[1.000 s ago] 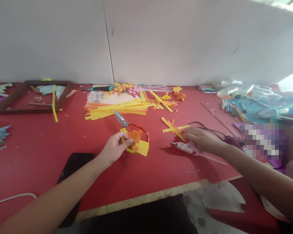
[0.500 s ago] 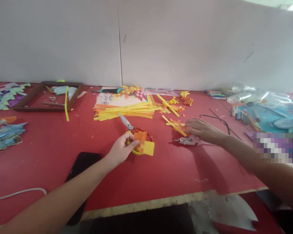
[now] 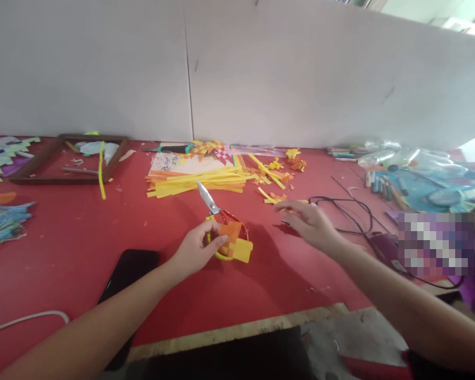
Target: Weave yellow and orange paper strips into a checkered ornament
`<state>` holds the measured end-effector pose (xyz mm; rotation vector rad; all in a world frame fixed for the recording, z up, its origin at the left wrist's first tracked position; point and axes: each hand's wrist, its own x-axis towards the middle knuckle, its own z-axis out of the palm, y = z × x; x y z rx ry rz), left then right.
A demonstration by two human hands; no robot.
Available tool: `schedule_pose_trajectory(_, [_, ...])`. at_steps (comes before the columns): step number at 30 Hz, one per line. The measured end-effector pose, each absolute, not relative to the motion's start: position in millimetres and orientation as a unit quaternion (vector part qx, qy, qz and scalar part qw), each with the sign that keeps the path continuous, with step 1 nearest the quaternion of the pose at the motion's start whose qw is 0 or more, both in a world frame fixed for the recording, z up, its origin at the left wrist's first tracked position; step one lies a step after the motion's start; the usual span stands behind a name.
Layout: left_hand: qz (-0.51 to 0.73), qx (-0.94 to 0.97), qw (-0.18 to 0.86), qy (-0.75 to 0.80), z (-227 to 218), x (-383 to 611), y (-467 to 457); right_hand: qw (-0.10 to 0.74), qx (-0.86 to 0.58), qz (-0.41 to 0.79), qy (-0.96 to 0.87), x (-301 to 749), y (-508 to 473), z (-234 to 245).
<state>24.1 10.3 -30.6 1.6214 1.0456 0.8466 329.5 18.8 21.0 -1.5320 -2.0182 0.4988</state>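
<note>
My left hand (image 3: 200, 245) pinches a small woven piece of orange and yellow paper strips (image 3: 241, 249) between thumb and fingers. Scissors (image 3: 209, 198) with red and yellow handles sit against the same hand, blades slightly apart and pointing away; the yellow handle is partly behind my fingers. My right hand (image 3: 311, 224), blurred, is curled around a glue gun. Only the dark tip (image 3: 285, 222) of that glue gun shows past my fingers, the rest being hidden. Just beyond this hand are yellow and orange paper scraps (image 3: 269, 197).
Yellow and orange strips (image 3: 198, 182) are stacked at the back. A brown frame (image 3: 59, 180) stands back left, a black phone (image 3: 122, 274) near my left forearm. Black cord (image 3: 344, 229) loops by my right arm. Markers (image 3: 380, 184) and clear plastic (image 3: 415, 158) are at right.
My right hand has drawn back toward me from the paper scraps, and the glue gun is now mostly covered by it. The black cord has shifted. My left hand and scissors moved slightly right.
</note>
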Motion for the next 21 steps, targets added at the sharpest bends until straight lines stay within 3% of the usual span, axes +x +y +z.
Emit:
schedule_pose_trajectory(5, [0.318,0.721,0.476,0.391,-23,21,3,0.290,-0.554,0.320,-0.711,252,6,-12])
schedule_pose_trajectory(11, [0.296,0.749,0.474,0.355,-16,27,-3,0.395,-0.555,0.404,-0.610,242,-2,-22])
schedule_pose_trajectory(16, [0.284,0.709,0.549,0.339,-19,32,-3,0.380,-0.454,0.623,-0.511,245,-5,-19])
schedule_pose_trajectory(21, [0.308,0.619,0.642,0.331,-15,29,-2,0.387,-0.413,0.706,-0.425,250,1,-17])
